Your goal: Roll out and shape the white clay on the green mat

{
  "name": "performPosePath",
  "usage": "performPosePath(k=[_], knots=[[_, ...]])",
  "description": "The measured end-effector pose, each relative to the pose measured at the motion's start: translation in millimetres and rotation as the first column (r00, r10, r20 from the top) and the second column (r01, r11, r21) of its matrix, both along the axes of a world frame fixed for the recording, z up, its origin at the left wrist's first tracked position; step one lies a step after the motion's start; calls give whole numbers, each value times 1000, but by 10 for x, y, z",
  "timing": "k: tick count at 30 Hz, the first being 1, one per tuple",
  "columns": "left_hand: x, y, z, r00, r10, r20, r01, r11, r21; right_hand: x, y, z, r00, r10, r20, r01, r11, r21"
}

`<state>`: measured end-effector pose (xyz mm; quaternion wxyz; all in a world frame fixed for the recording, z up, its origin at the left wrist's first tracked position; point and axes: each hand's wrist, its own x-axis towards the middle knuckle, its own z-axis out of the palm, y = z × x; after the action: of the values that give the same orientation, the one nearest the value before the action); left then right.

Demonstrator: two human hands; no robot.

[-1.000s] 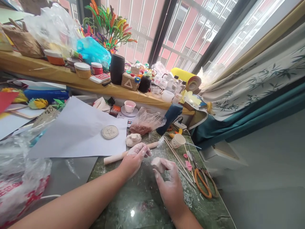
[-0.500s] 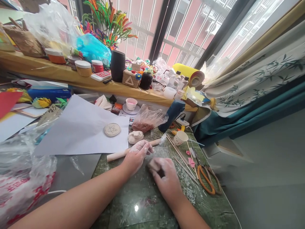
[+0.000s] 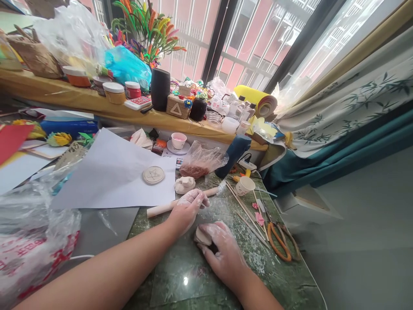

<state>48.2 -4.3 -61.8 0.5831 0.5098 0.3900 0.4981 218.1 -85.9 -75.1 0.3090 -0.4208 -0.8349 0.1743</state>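
Observation:
My right hand (image 3: pixel 222 247), dusted white, is closed round an off-white piece of clay (image 3: pixel 203 236) just over the dark green tabletop. My left hand (image 3: pixel 190 206) is also powdery, its fingers curled together; whatever they may hold is hidden. Behind the left hand lies a wooden rolling pin (image 3: pixel 161 209), partly covered by it. A lump of white clay (image 3: pixel 185 185) sits just beyond the pin. On a white sheet of paper (image 3: pixel 106 172) rests a round clay disc (image 3: pixel 153 175) with a star scratched into it.
Wooden sticks (image 3: pixel 240 200), orange-handled scissors (image 3: pixel 280 241) and a paper cup (image 3: pixel 245 186) lie to the right. A plastic bag of brown material (image 3: pixel 201 161) and a dark blue cylinder (image 3: pixel 232 157) stand behind. Crumpled plastic bags (image 3: pixel 35 241) fill the left.
My right hand has shifted slightly down and turned, so the clay in it now shows more clearly. The left hand has hardly moved.

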Motion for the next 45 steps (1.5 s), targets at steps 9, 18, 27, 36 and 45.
performPosePath(k=[9,18,27,36,45], knots=[[-17,26,-50,1000,4,-3,-4,1000,28,36,73,-22,968,-244,-67,249,964,97],[-10,15,0,1000,17,-12,-16,999,45,97,149,50,992,-126,-28,128,987,102],[-17,-9,85,999,22,-22,-22,1000,-1,13,186,38,999,-31,39,27,993,112],[-17,-2,32,999,22,-30,-21,999,41,8,122,54,980,-157,-120,180,962,206],[-18,0,49,1000,13,-27,-12,999,39,-20,90,117,980,-173,-104,187,971,152]])
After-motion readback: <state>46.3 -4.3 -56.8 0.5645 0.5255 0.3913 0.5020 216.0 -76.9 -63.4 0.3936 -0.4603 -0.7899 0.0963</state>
